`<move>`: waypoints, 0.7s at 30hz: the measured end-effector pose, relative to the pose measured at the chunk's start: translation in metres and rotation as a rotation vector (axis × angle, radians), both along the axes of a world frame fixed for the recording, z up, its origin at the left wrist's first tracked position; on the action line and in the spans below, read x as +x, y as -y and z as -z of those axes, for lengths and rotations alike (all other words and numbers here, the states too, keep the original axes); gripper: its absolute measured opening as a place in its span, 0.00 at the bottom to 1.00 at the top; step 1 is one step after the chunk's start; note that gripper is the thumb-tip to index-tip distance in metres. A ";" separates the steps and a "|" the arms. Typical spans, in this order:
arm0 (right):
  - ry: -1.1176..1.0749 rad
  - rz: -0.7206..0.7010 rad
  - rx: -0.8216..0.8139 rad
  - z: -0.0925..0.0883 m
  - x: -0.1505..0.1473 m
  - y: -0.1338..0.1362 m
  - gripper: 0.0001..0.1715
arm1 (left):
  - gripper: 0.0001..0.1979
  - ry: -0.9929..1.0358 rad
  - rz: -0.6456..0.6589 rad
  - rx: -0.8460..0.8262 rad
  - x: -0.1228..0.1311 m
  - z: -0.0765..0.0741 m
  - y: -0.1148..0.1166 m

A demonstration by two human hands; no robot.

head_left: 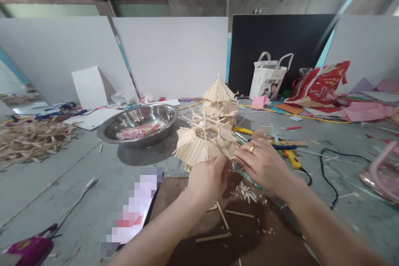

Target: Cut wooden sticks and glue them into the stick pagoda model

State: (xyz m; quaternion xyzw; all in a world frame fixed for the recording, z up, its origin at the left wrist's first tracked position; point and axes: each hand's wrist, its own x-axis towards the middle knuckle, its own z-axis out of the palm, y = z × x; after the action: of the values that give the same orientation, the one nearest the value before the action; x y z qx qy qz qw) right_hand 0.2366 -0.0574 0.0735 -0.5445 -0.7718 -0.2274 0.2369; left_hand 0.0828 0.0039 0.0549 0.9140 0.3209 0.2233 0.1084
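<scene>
A tiered pavilion model [205, 143] built of pale wooden sticks stands in the middle, its slatted lower roof fanning outward. Close to the roof's front right edge, my left hand [207, 178] is closed with fingers pinched together. My right hand [264, 164], wearing a ring, meets it from the right with thumb and fingers also pinched. Between the fingertips shows the end of a thin wooden stick [231, 158]; most of it is hidden. Below the hands, loose sticks [239, 214] and small chips [247, 193] lie on a brown mat [264, 245].
Left of the model is a steel basin [107, 135] holding plastic packets. A phone [137, 212] lies left of the mat, near a purple glue gun [29, 251]. A yellow-handled tool [293, 160] and cables lie right. A stick heap [34, 139] and white tote bag [264, 79] stand farther off.
</scene>
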 end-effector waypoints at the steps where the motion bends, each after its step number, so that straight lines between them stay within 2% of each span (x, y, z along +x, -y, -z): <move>1: -0.001 0.013 -0.001 0.001 0.000 0.000 0.13 | 0.13 -0.018 -0.005 0.014 0.000 -0.001 0.000; 6: -0.021 0.085 0.017 0.006 -0.002 0.000 0.13 | 0.11 -0.084 -0.045 0.040 -0.001 -0.004 0.001; 14: -0.056 0.211 0.012 0.010 -0.009 0.000 0.16 | 0.13 -0.057 -0.080 0.090 0.001 -0.005 0.003; 18: -0.225 0.149 -0.107 0.003 0.009 -0.001 0.16 | 0.15 0.000 0.066 0.036 -0.003 -0.013 0.005; 21: -0.541 0.054 -0.211 -0.001 0.024 -0.003 0.14 | 0.16 -0.029 0.226 -0.033 -0.003 -0.015 0.007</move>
State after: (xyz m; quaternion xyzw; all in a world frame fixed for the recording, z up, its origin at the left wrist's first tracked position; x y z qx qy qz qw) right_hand 0.2610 -0.0544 0.0744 -0.6274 -0.6852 0.0011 0.3700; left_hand 0.0799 -0.0031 0.0701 0.9456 0.2209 0.1913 0.1431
